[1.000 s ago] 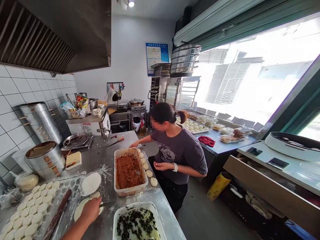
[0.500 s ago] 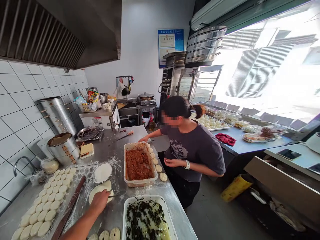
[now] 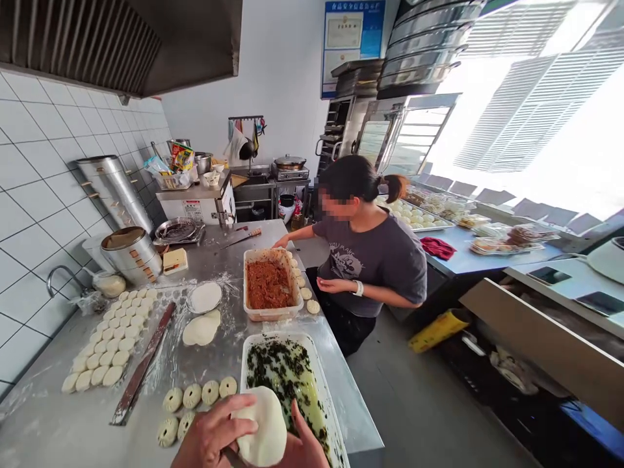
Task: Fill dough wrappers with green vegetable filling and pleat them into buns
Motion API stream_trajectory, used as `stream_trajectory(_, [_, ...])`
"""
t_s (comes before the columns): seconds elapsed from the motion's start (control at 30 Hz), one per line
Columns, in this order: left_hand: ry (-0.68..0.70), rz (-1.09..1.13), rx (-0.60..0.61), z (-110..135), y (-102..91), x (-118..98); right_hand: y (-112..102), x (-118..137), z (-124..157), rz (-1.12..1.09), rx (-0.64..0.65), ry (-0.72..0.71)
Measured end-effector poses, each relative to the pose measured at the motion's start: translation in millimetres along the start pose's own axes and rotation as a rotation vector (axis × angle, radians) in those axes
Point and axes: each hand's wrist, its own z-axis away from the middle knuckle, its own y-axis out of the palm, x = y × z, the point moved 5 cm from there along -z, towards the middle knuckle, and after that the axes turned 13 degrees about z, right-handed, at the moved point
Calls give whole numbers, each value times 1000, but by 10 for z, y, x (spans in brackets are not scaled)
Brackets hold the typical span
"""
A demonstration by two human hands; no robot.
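At the bottom of the head view, a round white dough wrapper [image 3: 266, 426] is held over the near edge of a tub of dark green leafy filling [image 3: 287, 364]. My left hand [image 3: 207, 432] has its fingers curled over the wrapper's left side, and a thin dark tool [image 3: 233, 457], mostly hidden, sticks out below them. Cupped under the wrapper is my right hand [image 3: 307, 442], thumb raised at its right. Pleated buns [image 3: 192, 395] sit left of the tub. More flat wrappers [image 3: 201, 328] lie beyond, beside a plate of flour [image 3: 205, 297].
A tub of reddish meat filling [image 3: 272, 286] stands farther along the steel table, with buns along its right side. A co-worker [image 3: 365, 260] stands to the right. Rows of dough pieces [image 3: 114, 335] and a brown rolling pin [image 3: 143, 364] lie left. Steamers [image 3: 131, 253] stand against the wall.
My left hand has come back from the flat wrappers with one of them and the thin tool. My right hand has come into view under the wrapper. The view has tilted down.
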Motion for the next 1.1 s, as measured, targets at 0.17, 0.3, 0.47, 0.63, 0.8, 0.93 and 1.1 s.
stream_trajectory(0.17, [-258, 195, -308, 363, 163, 2, 176, -145, 15, -347, 182, -3])
stream_trajectory(0.3, [-384, 299, -219, 335, 321, -15, 155, -213, 18, -186, 99, -105])
stream_trajectory(0.47, [-360, 211, -304, 357, 261, -103, 64, -251, 12, 301, 54, -144])
stream_trajectory(0.63, [-389, 139, -259, 426, 389, -77, -106, -330, 80, 359, -117, -224])
stream_trajectory(0.8, [-384, 217, -196, 423, 471, -121, -166, -381, 178, 379, -98, -240])
stream_trajectory(0.93, [-398, 287, -245, 461, 464, -113, -161, -369, 230, 284, -100, -239])
stream_trajectory(1.1, [-380, 199, -263, 455, 459, -183, -215, -516, 131, 316, -289, -168])
